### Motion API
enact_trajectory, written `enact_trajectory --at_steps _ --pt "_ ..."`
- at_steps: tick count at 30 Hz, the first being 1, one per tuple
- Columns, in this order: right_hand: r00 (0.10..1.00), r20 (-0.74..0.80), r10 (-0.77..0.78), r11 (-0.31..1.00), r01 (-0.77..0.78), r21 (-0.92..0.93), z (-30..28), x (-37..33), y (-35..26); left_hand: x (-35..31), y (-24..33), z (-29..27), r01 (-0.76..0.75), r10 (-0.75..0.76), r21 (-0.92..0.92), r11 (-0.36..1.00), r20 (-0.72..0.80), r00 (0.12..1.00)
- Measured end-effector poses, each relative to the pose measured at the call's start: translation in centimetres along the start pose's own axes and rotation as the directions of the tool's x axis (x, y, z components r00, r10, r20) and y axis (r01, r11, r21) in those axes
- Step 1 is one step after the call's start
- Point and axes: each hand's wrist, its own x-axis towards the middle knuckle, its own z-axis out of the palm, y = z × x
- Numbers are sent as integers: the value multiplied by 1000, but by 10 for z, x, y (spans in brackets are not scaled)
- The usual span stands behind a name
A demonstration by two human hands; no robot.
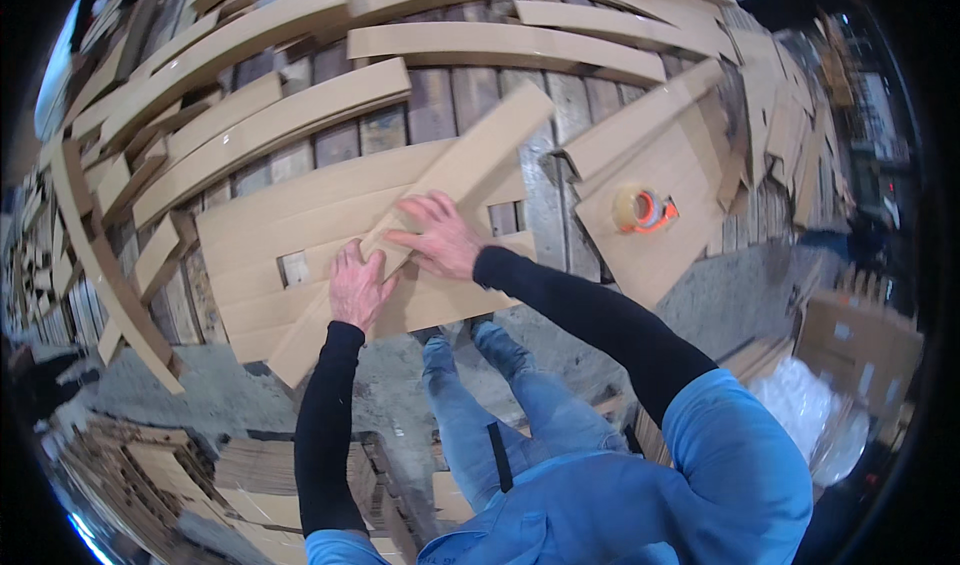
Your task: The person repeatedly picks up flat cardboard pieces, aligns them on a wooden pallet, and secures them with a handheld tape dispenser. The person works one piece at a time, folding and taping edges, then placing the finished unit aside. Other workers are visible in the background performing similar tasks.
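A long, narrow folded cardboard strip (490, 145) lies diagonally in front of me, from lower left to upper right. My left hand (357, 290) grips its near part, with the fingers bent over the edge. Just above and to the right, my right hand (440, 237) is closed over the strip's middle, its thumb and fingers pressing on the cardboard. Under the strip is a flat, creased cardboard sheet (260, 215) with a small rectangular cut-out. The undersides of my fingers are hidden.
An orange tape dispenser with a clear roll (640, 210) rests on a cardboard panel (650, 255) at the right. Long folded cardboard pieces (500, 45) cover the slatted wooden surface (430, 105) beyond. Lower right are a cardboard box (860, 350) and clear plastic wrap (800, 405). Cardboard stacks (260, 475) stand lower left.
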Motion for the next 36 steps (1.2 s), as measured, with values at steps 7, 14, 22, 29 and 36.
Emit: enact_trajectory --at_steps 7,14,22,29,36 --pt "-108 -526 843 360 -615 702 -71 -250 118 21 18 11 56 -57 -31 998 -38 998" --pt "-445 237 864 -389 -290 874 -82 -316 186 52 24 12 52 -53 -176 983 -2 999" --pt "-124 493 861 -509 -205 836 -90 -352 165 62 35 4 28 -31 -99 995 -26 999" --pt "313 512 800 -557 70 827 -102 -226 46 59 32 6 91 -92 -139 986 0 996" --pt "677 -4 736 416 -448 791 -131 -22 21 55 30 17 70 -75 -99 993 -48 996"
